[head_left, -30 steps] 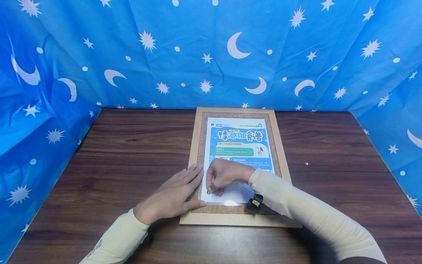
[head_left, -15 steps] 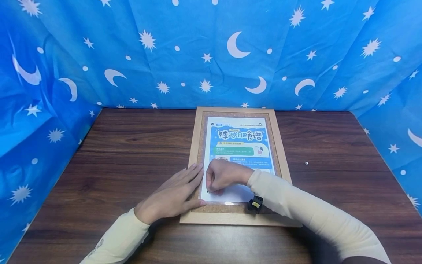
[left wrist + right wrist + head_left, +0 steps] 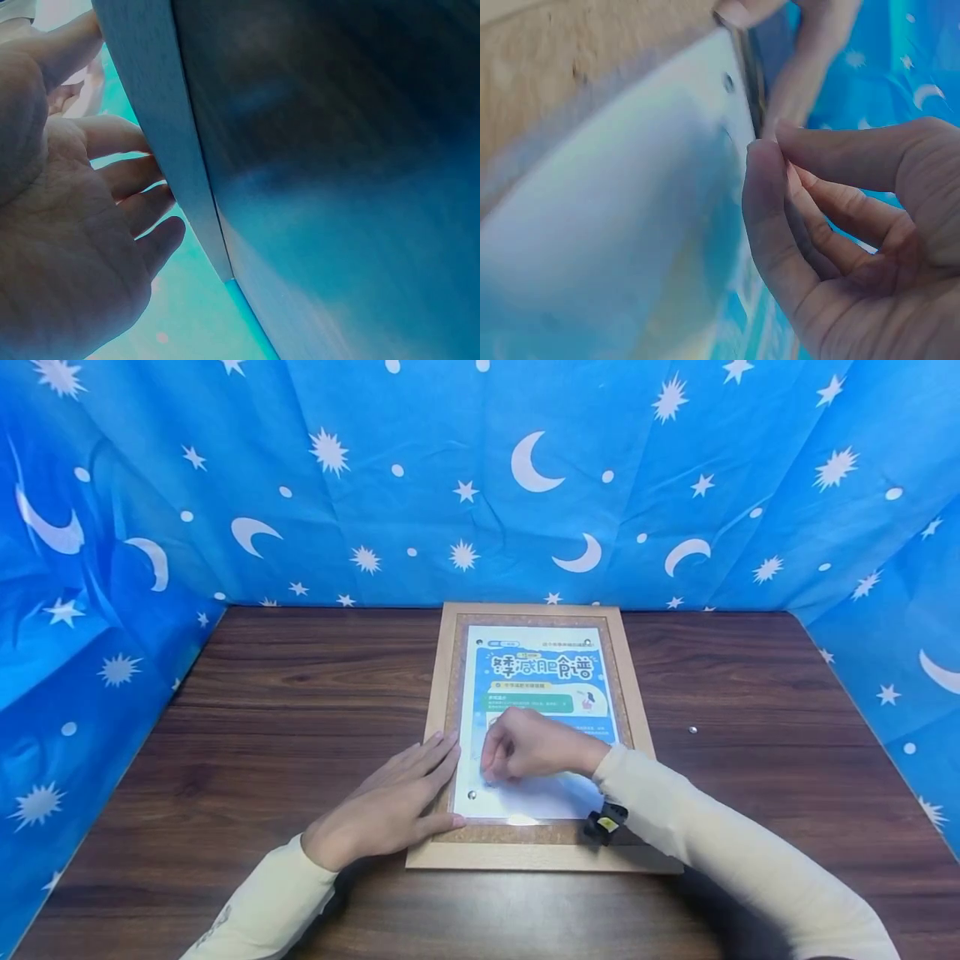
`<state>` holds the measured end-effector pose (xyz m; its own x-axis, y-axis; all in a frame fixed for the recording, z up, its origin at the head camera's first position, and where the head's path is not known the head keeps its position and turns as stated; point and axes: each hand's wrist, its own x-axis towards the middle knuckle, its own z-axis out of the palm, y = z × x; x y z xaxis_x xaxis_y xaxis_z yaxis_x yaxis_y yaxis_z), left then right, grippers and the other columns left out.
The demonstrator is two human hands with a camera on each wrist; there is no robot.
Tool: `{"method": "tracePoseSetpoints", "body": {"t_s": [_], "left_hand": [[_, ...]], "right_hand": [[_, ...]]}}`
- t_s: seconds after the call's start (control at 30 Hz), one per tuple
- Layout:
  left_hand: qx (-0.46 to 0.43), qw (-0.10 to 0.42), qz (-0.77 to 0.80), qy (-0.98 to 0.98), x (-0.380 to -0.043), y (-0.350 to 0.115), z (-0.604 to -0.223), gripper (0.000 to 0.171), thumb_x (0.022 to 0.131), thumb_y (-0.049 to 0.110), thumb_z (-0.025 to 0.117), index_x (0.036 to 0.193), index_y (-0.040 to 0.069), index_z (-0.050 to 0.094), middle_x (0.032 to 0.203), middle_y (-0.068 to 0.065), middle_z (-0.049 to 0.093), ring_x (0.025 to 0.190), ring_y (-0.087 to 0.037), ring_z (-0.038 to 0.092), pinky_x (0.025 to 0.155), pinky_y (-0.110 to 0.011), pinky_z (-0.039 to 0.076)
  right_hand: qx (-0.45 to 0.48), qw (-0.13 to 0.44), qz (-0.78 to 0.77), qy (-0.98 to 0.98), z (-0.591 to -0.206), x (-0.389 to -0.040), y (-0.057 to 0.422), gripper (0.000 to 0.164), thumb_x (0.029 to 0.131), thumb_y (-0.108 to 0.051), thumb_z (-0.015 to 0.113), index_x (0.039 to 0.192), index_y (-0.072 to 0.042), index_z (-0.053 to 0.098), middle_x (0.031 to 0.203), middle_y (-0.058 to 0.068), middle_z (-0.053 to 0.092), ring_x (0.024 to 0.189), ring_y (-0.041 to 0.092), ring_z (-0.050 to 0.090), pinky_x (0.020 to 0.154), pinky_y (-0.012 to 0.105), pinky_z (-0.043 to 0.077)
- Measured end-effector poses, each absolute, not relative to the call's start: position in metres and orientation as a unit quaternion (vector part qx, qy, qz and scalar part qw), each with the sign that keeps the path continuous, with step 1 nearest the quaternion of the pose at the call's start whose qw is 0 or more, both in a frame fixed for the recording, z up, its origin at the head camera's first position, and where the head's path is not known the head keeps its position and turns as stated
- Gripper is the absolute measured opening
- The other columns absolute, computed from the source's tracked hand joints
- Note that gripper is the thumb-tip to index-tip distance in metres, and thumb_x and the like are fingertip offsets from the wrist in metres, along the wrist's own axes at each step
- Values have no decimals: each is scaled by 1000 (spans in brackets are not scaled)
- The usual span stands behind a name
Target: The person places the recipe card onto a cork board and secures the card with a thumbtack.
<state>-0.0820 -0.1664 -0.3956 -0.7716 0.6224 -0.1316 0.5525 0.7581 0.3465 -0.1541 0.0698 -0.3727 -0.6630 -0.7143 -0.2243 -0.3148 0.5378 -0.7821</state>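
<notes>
A cork board (image 3: pixel 551 833) with a pale wooden frame (image 3: pixel 542 858) lies on the table. A printed poster (image 3: pixel 540 639) under a glossy clear cover sits on it. Silver thumbtacks show at its upper left (image 3: pixel 479 642), upper right (image 3: pixel 587 642) and lower left (image 3: pixel 472 795). My left hand (image 3: pixel 390 806) rests with extended fingers across the frame's left edge. Just above the lower-left tack hovers my right hand (image 3: pixel 536 745), its fingers bent. In the right wrist view, the thumb and index fingertips (image 3: pixel 765 154) come close together, nothing visible between them. My right forearm hides the poster's lower right.
One loose thumbtack (image 3: pixel 693 729) lies on the dark wooden table (image 3: pixel 765 793), right of the board. A blue curtain (image 3: pixel 435 468) with moons and stars closes in the back and sides. A small black camera (image 3: pixel 606 822) sits at my right wrist.
My right hand has let go of the lower-left thumbtack and moved up and right, leaving the tack in view on the poster. The left hand stays in place.
</notes>
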Motion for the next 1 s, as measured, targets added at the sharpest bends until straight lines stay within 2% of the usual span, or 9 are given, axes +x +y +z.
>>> {"method": "tracePoseSetpoints", "body": {"t_s": [0.13,0.33,0.53,0.6,0.83,1.0], "left_hand": [[322,117,142,929,-82,-167,-396,85,100,52,58,156,-5,30,166,-20,19,153,-36,16,122,-54,19],[321,115,140,930,-82,-165,-395,85,99,51,59,155,-6,30,165,-22,20,153,-36,17,122,-53,19],[313,120,139,932,-83,-164,-395,86,98,52,61,155,-5,31,165,-20,21,153,-36,17,122,-53,19],[312,120,136,933,-83,-164,-395,86,98,53,61,155,-5,32,165,-20,20,153,-35,16,122,-53,20],[312,123,135,932,-83,-164,-394,86,98,53,61,155,-5,32,165,-20,20,153,-35,17,122,-53,20],[312,122,134,933,-83,-164,-394,87,98,52,61,155,-6,31,165,-21,20,153,-35,16,122,-53,20]], "right_hand": [[-301,232,-364,850,-364,-159,94,7,85,0,78,88,-7,76,79,-3,71,70,11,66,66,26,58],[-242,210,-391,863,-354,-165,138,6,85,-2,79,89,-3,75,78,3,72,69,18,67,64,31,59],[-185,162,-360,900,-349,-167,186,12,86,-9,81,95,-3,77,82,3,71,71,18,61,63,29,52],[-169,150,-353,908,-348,-166,202,15,86,-10,81,97,-2,78,84,4,71,72,18,61,63,30,53],[-131,139,-356,915,-354,-165,255,19,88,-10,79,102,3,75,88,7,74,73,25,70,66,39,61],[-102,149,-357,916,-366,-165,283,23,88,-9,78,104,7,73,86,8,73,75,25,71,68,37,62]]}}
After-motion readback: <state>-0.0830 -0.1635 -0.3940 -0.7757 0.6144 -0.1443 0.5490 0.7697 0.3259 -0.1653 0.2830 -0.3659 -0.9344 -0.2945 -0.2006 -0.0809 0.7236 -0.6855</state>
